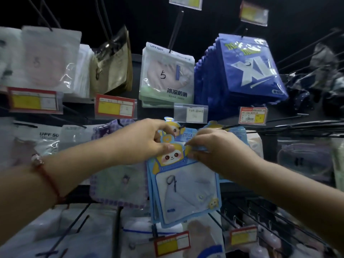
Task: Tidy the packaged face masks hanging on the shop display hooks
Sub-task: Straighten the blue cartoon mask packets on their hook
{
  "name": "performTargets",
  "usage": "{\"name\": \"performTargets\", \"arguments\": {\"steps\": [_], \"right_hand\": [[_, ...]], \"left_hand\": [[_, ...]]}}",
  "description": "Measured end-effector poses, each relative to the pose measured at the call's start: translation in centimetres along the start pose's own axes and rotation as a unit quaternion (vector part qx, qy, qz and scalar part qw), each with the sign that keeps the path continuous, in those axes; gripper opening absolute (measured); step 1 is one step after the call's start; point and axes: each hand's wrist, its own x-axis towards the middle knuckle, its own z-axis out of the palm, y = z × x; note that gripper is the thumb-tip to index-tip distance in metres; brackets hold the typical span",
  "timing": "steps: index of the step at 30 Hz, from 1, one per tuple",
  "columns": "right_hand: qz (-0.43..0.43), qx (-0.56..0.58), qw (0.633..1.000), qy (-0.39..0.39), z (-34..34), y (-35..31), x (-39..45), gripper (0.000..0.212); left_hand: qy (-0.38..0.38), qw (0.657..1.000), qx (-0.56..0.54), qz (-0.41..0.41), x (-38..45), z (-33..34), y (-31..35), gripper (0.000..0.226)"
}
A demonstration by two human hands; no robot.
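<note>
Both hands raised to the middle row of a dark shop display rack. Left hand (145, 140), thumb and fingers (168, 147) pinched together on the top edge of a light-blue plastic mask packet with a yellow-and-white cartoon animal printed on its header (184, 187). Right hand (221, 151) just beside it, fingers curled down and clamped on the same header from the other side. Thin red cord bracelet (49, 178) round the left wrist. Packet hanging tilted a little, front of a small stack of like packets, with a handwritten "9" on its clear window and a pale blue mask behind. Whether its hole is on the black wire hook (228, 127): cannot tell, hidden by the hands.

Directly above, a stack of pale green packets with a pink mask and a handwritten "5" (166, 75) hung on a hook. To its right, a thick stack of royal-blue pouches marked "XL" (247, 69). To the left, gold-brown foil packets (113, 62) and clear packets holding pink masks (48, 58), blurred. Just left of the held packet, a lilac gingham-bordered packet (119, 181), partly behind the left forearm. Red-and-yellow price tags (115, 108) clipped on the hook ends along each row, print too blurred to read. Bare black wire hooks (260, 216) lower right.
</note>
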Motion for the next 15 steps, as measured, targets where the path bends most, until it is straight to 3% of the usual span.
{"name": "performTargets", "arguments": {"steps": [3,9,15], "right_hand": [[-0.012,-0.029,0.999,0.009,0.3,-0.2,0.1,0.034],[0.012,-0.05,0.998,0.03,1.2,0.4,0.6,0.014],[-0.027,-0.088,0.989,0.114,0.7,2.0,-0.5,0.009]], "left_hand": [[-0.009,1.0,0.0,-0.008,0.5,-0.6,-0.2,0.022],[0.05,0.998,0.032,-0.01,0.8,-0.7,-0.6,0.036],[0.031,0.999,-0.03,0.011,0.4,-1.7,-1.3,0.039]]}}
